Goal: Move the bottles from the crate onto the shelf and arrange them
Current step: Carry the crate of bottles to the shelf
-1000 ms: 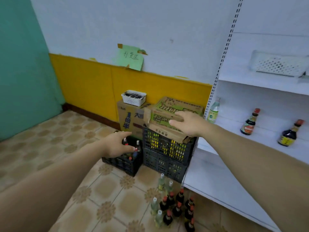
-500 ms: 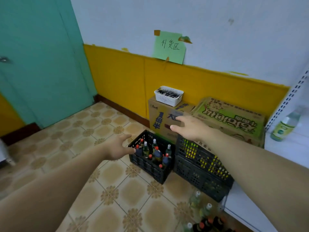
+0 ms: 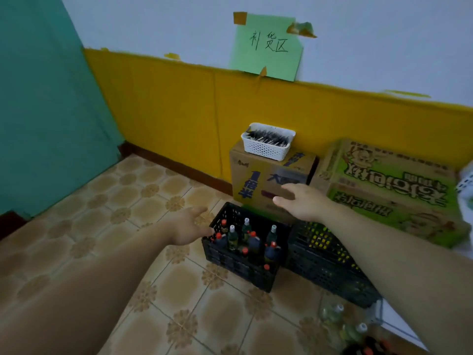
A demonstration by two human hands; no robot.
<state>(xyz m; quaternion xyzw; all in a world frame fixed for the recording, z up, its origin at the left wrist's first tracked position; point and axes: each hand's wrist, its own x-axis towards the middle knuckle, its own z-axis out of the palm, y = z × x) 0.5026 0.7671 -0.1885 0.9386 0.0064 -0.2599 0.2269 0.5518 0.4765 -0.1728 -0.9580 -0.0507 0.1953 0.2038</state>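
Note:
A small black crate [image 3: 238,267] stands on the tiled floor and holds several upright bottles [image 3: 252,242], some dark with red caps, some green with white caps. My left hand [image 3: 188,228] reaches with relaxed fingers to the crate's left rim and holds nothing. My right hand [image 3: 303,202] hovers with spread fingers above the crate's back right corner, in front of a cardboard box, also empty. Only a white corner of the shelf [image 3: 394,321] shows at the lower right.
A bigger black crate [image 3: 325,262] stands right of the small one. Behind are a cardboard box [image 3: 258,180] with a white basket [image 3: 267,143] on top and green printed cartons [image 3: 394,190]. More bottles [image 3: 350,329] stand on the floor at the lower right.
The view has swung left and closer to the small crate, and the shelf has left the view. My right hand came off the green carton and now hovers over the small crate.

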